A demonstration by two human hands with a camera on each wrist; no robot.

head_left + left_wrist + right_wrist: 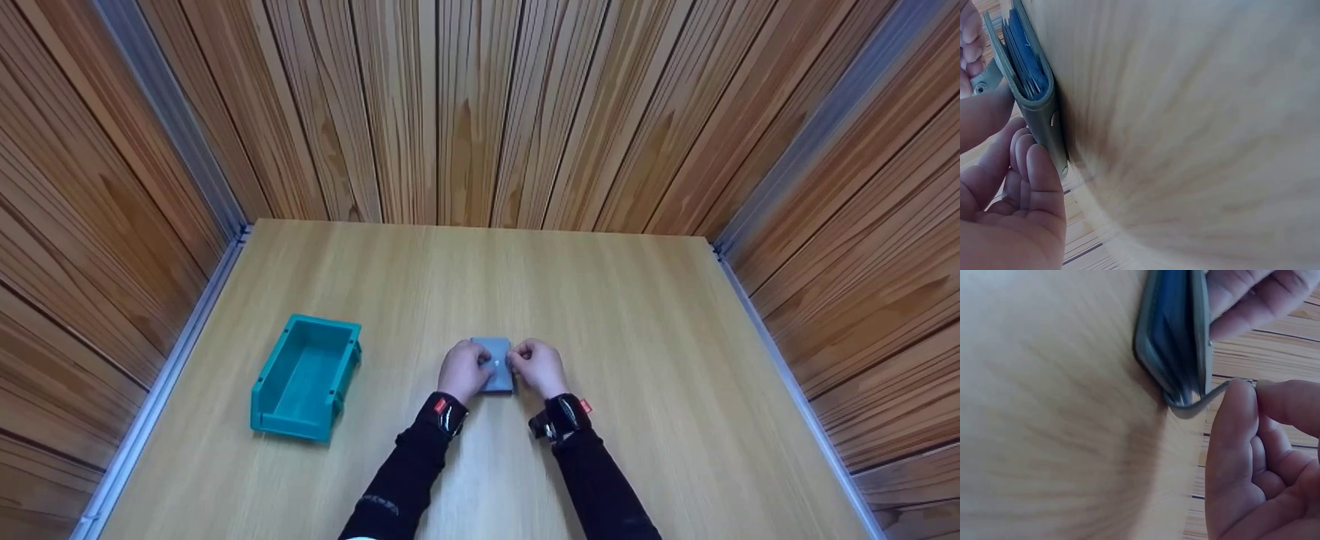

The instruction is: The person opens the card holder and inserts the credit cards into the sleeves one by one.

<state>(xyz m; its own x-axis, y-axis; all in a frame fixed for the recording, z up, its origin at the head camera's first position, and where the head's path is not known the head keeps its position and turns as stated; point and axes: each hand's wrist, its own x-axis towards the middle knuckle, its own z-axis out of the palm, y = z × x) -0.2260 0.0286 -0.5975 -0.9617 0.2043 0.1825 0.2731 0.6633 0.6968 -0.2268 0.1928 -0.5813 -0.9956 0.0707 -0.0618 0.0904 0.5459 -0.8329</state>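
Observation:
A small grey case [496,352] lies flat on the wooden table, between both hands. The left wrist view shows its grey spine [1044,121] with several blue cards [1024,56] inside. My left hand [463,369] holds the case's left side, its fingers [1030,169] curled against the edge. My right hand [536,366] pinches the case's grey strap tab [1207,396] between thumb and forefinger [1235,439]. The tab has a metal snap [981,88] and stands lifted off the case [1171,326].
A teal plastic bin [306,377] stands open and without contents to the left of the hands. The table [637,337] is boxed in by wood-panel walls at the back and both sides, with metal rails along the left and right edges.

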